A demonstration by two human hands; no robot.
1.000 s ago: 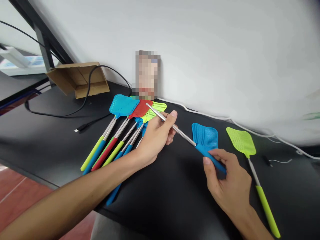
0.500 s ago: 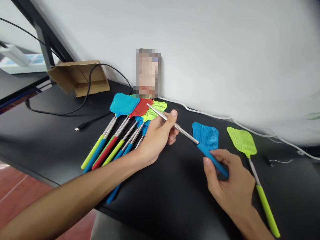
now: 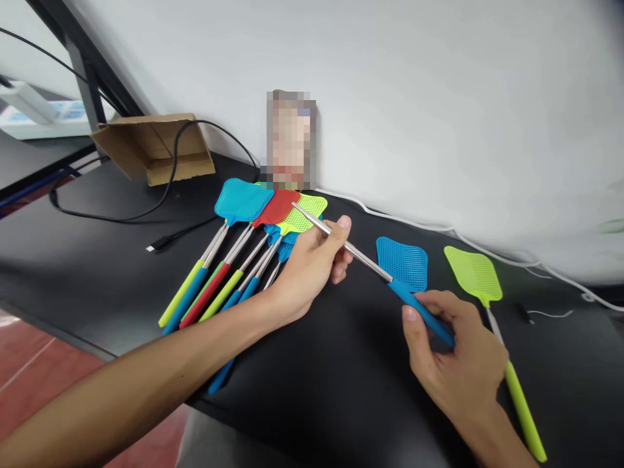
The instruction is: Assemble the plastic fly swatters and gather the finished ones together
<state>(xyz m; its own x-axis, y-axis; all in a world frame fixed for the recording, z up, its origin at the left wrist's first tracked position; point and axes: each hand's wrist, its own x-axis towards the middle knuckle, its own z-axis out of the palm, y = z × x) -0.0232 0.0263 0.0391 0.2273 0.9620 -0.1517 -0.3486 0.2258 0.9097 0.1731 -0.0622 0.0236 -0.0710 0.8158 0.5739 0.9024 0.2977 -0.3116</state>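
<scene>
Stick: over the table, near the blue swatter head | left hand pinches its metal rod, right hand holds its blue grip | looks light, stiff; metal may slip, so the grip seems best to hold

White wall behind, plain; faint greenish patch near right edge. Black table against it, soft sheen on left part. Black frame upper left, one bar slanted; grey surface beyond. Floor lower left: reddish, thin pale line across. Light even, source out of view; wall dims toward upper right corner.
</scene>
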